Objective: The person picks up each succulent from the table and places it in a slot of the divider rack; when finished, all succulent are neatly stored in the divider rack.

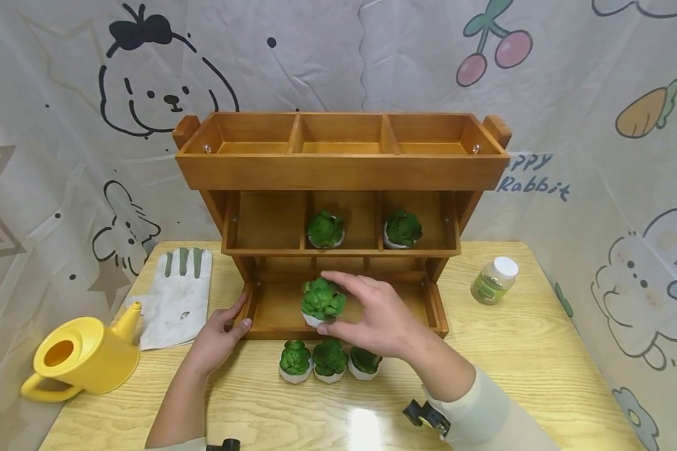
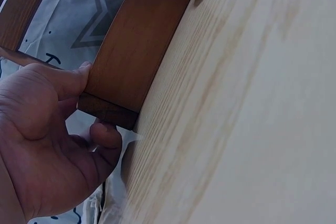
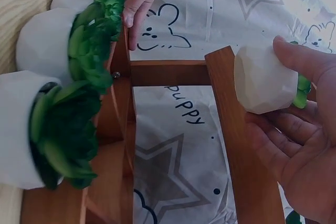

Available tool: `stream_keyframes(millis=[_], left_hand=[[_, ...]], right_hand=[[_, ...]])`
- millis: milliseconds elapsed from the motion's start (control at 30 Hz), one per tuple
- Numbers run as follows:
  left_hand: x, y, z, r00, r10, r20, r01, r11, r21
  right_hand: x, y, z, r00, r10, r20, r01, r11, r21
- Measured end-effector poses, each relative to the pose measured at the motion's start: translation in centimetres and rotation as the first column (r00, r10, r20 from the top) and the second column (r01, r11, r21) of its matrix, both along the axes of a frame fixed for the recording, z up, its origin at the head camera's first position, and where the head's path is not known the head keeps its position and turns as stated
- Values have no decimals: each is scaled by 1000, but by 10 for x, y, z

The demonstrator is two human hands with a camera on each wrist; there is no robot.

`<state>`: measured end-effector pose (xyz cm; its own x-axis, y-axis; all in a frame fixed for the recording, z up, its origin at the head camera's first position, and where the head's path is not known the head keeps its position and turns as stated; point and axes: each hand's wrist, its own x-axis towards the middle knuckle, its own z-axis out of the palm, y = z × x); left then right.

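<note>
The wood-grain surface (image 1: 547,376) is carrying a three-tier wooden rack (image 1: 338,173), seemingly only partly filled: its top tier and the middle tier's left compartment are showing no plants. From the held plant, the left hand (image 1: 217,341) is sitting toward eight o'clock, fingers narrow, pinching the rack's front corner. The right hand (image 1: 378,316) is gripping a white-potted succulent (image 1: 323,300) aloft over the bottom tier. Two shelved succulents (image 1: 325,230) are standing at twelve and one o'clock; three unshelved succulents (image 1: 330,360), apparently remaining, are crowding the front lip at six. The middle tier's edge is overhanging at twelve; bare tray is leaving room at nine.
</note>
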<state>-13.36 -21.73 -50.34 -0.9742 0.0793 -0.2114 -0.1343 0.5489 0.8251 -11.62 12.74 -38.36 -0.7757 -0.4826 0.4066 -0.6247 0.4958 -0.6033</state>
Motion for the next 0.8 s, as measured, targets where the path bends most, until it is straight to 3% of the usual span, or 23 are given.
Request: stream_keyframes(millis=[467,800], left_hand=[[-1,0,2,1000,-4,2,4,1000,-18],[-1,1,1,1000,7,1,-7,1000,-29]], right_hand=[[-13,-23,17,992,86,-91,-90,995,-41],[-20,-42,27,990,112,-85,-117,992,-51]])
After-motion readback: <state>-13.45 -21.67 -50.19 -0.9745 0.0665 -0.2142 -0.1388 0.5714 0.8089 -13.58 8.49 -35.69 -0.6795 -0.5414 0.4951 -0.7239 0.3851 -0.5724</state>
